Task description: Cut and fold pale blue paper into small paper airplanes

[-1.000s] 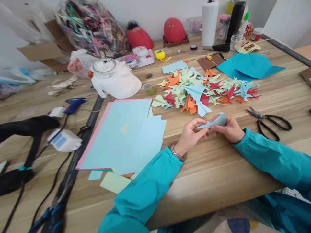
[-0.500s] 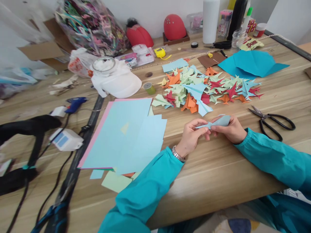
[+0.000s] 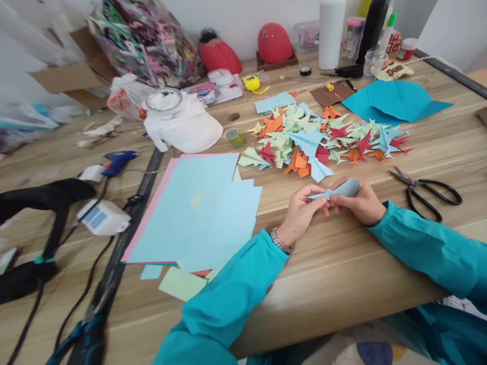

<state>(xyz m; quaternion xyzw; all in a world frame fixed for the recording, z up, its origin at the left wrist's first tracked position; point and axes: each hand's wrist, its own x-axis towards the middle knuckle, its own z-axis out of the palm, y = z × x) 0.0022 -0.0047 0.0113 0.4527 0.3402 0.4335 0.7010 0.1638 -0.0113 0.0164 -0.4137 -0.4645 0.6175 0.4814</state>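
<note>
A folded light-blue paper piece (image 3: 347,188) is held between both hands, above the table's near side. My left hand (image 3: 302,208) pinches its narrow pointed end between thumb and fingers. On its wider end my right hand (image 3: 363,203) is closed, thumb on top. Some of the fingers behind the paper are hidden. Just beyond the hands lies a heap of folded paper planes (image 3: 300,134) in green, blue, orange and red. To the right of my right hand rest black-handled scissors (image 3: 422,187), their blades a little apart.
Sheets of blue and pink paper (image 3: 198,213) lie left of my hands, with green scraps (image 3: 182,284) below. A large folded teal paper (image 3: 399,101) is at the back right. Further left are a blue glue gun (image 3: 118,162), a white box-shaped device (image 3: 104,218) and cables.
Both hands keep their grip on the blue paper; its wider end has tilted very slightly. Otherwise the scene is nearly the same, with a tiny shift of the view.
</note>
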